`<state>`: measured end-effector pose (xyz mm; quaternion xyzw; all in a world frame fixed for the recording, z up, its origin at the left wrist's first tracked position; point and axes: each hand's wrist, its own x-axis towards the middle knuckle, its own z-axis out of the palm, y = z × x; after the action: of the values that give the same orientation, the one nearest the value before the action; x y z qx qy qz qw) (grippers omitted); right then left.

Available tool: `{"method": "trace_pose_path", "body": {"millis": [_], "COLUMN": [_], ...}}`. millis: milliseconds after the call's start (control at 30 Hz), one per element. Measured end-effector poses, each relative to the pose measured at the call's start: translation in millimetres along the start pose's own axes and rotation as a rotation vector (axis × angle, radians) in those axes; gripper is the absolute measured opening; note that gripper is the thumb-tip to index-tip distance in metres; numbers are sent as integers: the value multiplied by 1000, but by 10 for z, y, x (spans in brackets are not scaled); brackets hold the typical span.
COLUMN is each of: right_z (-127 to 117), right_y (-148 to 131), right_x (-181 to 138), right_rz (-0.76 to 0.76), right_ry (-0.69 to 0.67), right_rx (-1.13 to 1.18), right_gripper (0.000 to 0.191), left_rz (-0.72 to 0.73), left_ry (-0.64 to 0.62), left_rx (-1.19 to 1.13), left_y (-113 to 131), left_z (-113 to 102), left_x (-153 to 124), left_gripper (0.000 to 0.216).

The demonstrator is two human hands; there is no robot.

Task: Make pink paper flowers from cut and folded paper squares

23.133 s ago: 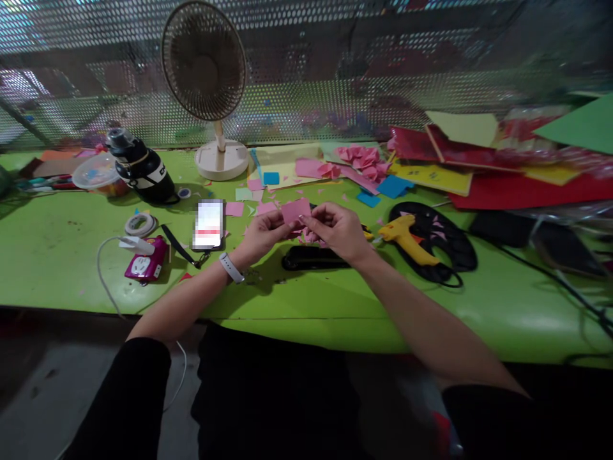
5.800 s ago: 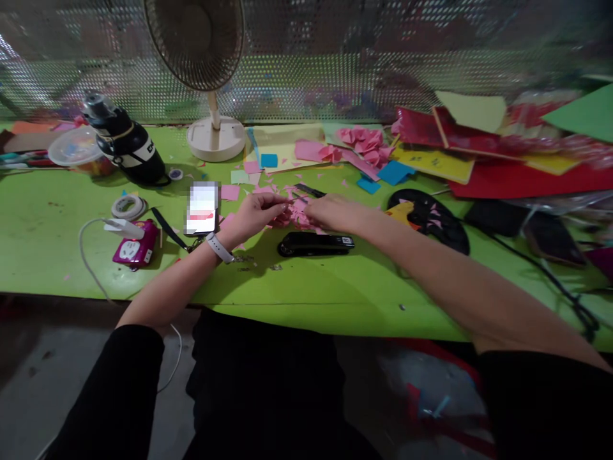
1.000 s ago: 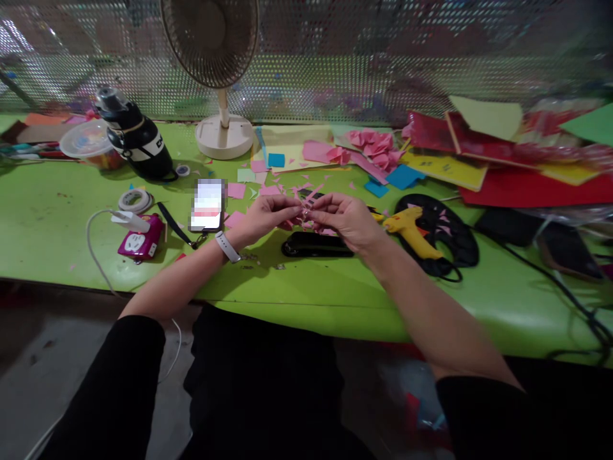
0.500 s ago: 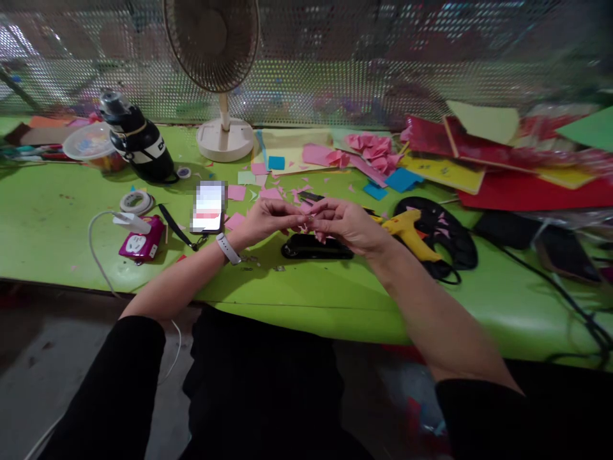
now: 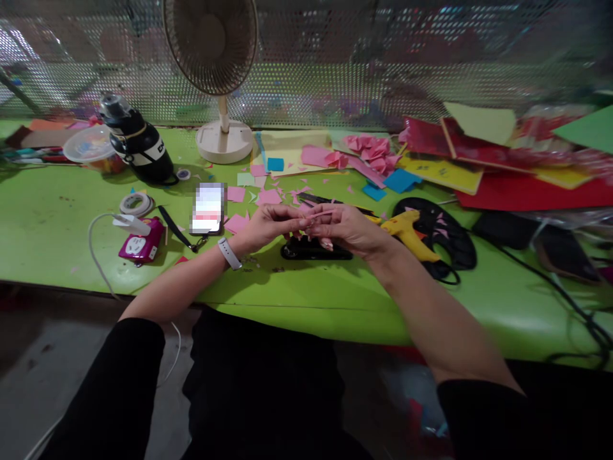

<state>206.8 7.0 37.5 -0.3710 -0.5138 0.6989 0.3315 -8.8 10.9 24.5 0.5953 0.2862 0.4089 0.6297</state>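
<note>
1. From my distant seat, I see both hands above the counter [image 5: 268, 300], near the middle of its length and closer to the near edge than the far one.
2. My left hand [image 5: 278, 222] has thumb and forefinger pinching the strip [image 5: 324, 213] of pink paper at its left end.
3. My right hand [image 5: 355, 231] meets it there, thumb and forefinger also pinching the paper, the other fingers curled beneath; the exact fold between the tips is too small for me to make out.
4. The strip's long axis runs left to right, nearly parallel to the counter's near edge; its free end points right, tilted slightly toward the far edge.
5. Below my hands lies the stapler [image 5: 292, 250], partly covered, its length also along the near edge.
6. Just beyond them I see scissors [image 5: 320, 200], partly hidden, and pink scraps [image 5: 269, 197].
7. Toward the counter's right end, the glue gun [image 5: 407, 231] rests with its nozzle pointing left.
8. Toward the left end lies the phone [image 5: 207, 209]; the fan [image 5: 224, 144] stands at the far edge.
</note>
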Motion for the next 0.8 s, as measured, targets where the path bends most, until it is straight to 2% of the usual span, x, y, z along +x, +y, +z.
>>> {"method": "trace_pose_path", "body": {"millis": [100,300,500,633,800], "right_z": [9,69,191,201,179], "right_y": [11,100,180,180,185], "right_x": [9,31,5,-15,-18], "right_rz": [-7,-174,-352,-392,-383], "right_ry": [-9,116,222,182,143], "right_rx": [23,14,-243,-353,-366], "right_gripper": [50,52,40,34,34], "left_rz": [-7,98,130,91,55], "left_ry": [21,156,240,214,196], "left_rx": [-34,-89,-92,-102,-113], "left_y": [-28,-14,-31,-84,-76], "left_z": [25,69,68,32,26], "left_x": [-5,10,26,39,46], "left_gripper": [39,42,43,40,41]}}
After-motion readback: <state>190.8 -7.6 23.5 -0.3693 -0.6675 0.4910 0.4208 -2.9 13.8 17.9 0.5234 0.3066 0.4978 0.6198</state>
